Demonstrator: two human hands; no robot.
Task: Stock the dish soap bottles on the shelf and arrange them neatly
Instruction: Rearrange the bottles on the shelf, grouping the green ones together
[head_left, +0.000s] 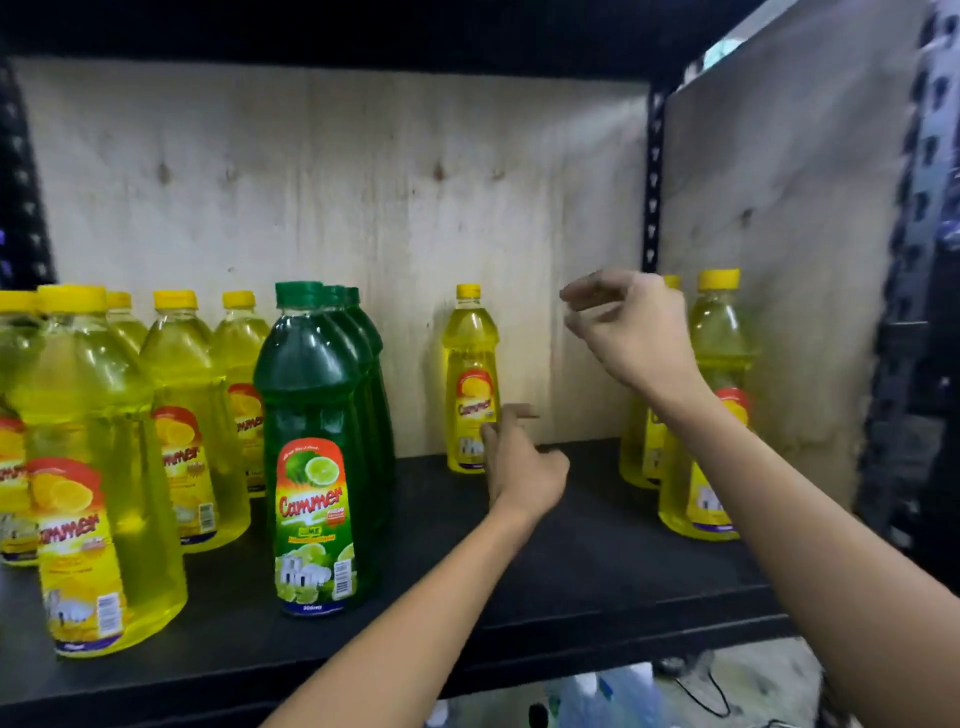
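Several yellow dish soap bottles (98, 467) stand at the left of the black shelf (597, 561). A row of three green bottles (317, 457) runs front to back beside them. One yellow bottle (470, 374) stands alone against the back wall. Two more yellow bottles (719, 364) stand at the right. My left hand (519, 462) hovers just right of the lone bottle with loosely curled fingers and holds nothing. My right hand (628, 327) hangs in the air left of the right pair, blurred, fingers relaxed and empty.
A plywood panel (337, 208) backs the shelf and another closes its right side. Black perforated uprights (652, 176) frame it. Bare shelf surface lies between the green row and the right pair. Below the shelf edge are blurred items on the floor (613, 691).
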